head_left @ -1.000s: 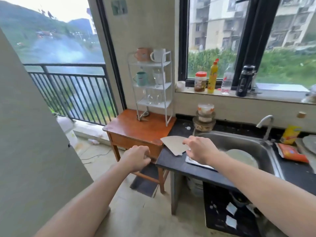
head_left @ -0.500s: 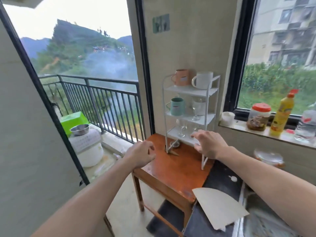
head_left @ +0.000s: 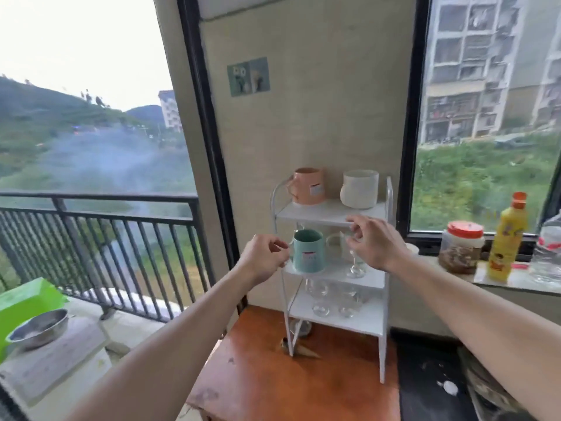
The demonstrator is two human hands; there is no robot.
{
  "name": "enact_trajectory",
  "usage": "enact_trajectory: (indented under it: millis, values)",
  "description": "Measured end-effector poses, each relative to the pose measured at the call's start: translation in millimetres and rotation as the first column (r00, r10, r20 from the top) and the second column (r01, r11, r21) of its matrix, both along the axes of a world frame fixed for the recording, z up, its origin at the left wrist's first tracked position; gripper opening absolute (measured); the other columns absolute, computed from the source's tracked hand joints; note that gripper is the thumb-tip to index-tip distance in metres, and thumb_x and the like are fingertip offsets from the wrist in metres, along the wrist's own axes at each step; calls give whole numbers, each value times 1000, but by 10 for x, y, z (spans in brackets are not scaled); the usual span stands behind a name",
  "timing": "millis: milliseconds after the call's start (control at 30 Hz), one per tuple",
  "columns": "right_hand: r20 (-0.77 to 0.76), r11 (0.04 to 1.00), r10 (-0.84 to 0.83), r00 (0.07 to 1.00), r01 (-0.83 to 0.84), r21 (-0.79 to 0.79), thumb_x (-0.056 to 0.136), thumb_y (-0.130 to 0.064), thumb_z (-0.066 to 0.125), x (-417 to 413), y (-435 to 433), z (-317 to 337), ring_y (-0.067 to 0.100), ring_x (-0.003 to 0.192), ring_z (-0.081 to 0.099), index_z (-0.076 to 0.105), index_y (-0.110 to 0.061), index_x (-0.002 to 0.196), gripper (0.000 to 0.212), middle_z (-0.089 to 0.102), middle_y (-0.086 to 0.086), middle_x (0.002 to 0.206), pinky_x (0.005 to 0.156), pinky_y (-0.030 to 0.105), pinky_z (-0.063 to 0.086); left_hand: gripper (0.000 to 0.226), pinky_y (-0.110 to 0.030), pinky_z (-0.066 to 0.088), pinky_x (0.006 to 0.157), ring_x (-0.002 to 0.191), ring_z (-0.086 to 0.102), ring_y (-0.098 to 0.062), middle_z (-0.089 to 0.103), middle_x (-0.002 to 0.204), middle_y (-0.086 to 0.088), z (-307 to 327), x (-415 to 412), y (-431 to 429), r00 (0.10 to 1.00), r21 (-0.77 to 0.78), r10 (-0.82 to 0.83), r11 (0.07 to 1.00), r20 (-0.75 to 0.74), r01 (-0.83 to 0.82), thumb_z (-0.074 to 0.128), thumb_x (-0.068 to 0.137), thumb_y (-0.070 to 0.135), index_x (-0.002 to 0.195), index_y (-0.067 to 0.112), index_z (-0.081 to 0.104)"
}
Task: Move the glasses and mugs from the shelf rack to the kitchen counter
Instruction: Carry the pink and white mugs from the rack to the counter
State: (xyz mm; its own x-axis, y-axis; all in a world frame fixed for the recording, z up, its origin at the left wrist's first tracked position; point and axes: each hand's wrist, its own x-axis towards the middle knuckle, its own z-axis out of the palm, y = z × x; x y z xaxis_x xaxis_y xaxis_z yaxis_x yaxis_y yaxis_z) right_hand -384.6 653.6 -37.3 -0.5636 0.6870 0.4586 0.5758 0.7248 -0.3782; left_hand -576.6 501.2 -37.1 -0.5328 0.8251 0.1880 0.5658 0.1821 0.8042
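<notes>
A white three-tier shelf rack (head_left: 329, 214) stands on a wooden side table (head_left: 273, 378). Its top shelf holds a pink mug (head_left: 308, 186) and a white mug (head_left: 359, 189). The middle shelf carries a teal mug (head_left: 308, 251), a clear glass mug (head_left: 334, 246) and a stemmed glass (head_left: 355, 267). Two stemmed glasses (head_left: 318, 296) stand on the bottom shelf. My left hand (head_left: 265, 259) is curled at the teal mug's handle; whether it grips is unclear. My right hand (head_left: 375, 244) hovers with fingers apart in front of the middle-shelf stemmed glass.
The black kitchen counter (head_left: 425, 378) adjoins the table on the right. On the windowsill stand a red-lidded jar (head_left: 461, 247), a yellow bottle (head_left: 507, 241) and a water bottle (head_left: 549, 256). To the left are a balcony railing (head_left: 121, 220) and a steel bowl (head_left: 39, 328).
My view has moved from the sink and counter up to the rack. Both hands have risen from table height to the middle shelf, the left to the teal mug, the right to the stemmed glass.
</notes>
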Motion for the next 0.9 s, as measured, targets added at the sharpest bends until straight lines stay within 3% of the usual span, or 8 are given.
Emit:
enact_trajectory:
  millis: [133,267,367,467,633,733,800,900]
  values:
    - [-215,968,-187,958,142,-209,85,-24,67,-283,284,175,26,101,65,59,-13,130,47,71,6,109,85,32,47,4,-37,54,80,80,62,-23,69,85,-6,301,-371,625,999,105,-6,994,52,1,63,85,16,86,16,67]
    - [-378,921,-312,871,180,-347,82,-19,65,-497,574,342,24,94,62,70,-16,108,27,69,5,95,79,29,45,10,-36,46,76,85,56,-25,63,92,-3,475,-518,1195,1000,160,-2,987,13,0,54,90,23,85,24,62]
    - [-432,888,-381,817,194,-417,83,-24,65,-669,764,383,22,84,59,70,-19,80,8,65,1,82,70,31,45,38,-31,44,84,104,57,-25,62,117,0,512,-560,1546,1000,193,7,981,12,-9,42,98,38,128,21,58]
    - [-442,844,-428,788,172,-509,82,-26,62,-819,946,358,19,58,43,47,-16,51,35,44,-3,54,48,30,29,44,-35,43,103,125,52,-28,55,141,-6,487,-612,1802,997,202,53,977,58,-63,42,98,32,138,15,51]
    - [-585,771,-433,685,-53,-634,86,-22,65,-1006,1168,379,20,58,46,60,-12,71,19,49,5,60,57,33,41,41,-28,38,79,110,60,-30,66,121,-5,518,-693,2102,985,184,124,972,123,-145,44,96,35,131,16,54]
    - [-625,741,-477,618,-100,-664,90,-24,60,-1052,1247,338,20,56,50,63,-11,73,22,60,5,60,54,33,41,21,-30,44,65,79,61,-25,68,90,-8,553,-762,2215,960,201,82,970,268,-139,53,92,27,89,13,67]
    - [-635,749,-495,594,-80,-658,91,-28,54,-1060,1265,309,20,55,50,63,-12,68,29,60,4,58,55,33,40,21,-39,54,74,75,59,-26,65,80,-10,563,-813,2236,935,180,50,976,350,-120,60,89,22,70,11,61]
    - [-631,764,-527,569,-8,-646,95,-33,48,-1035,1220,299,21,58,55,61,-15,59,43,60,-1,53,64,36,45,14,-46,59,83,80,64,-29,66,83,-15,588,-847,2208,932,128,20,989,361,-70,64,84,16,73,9,59]
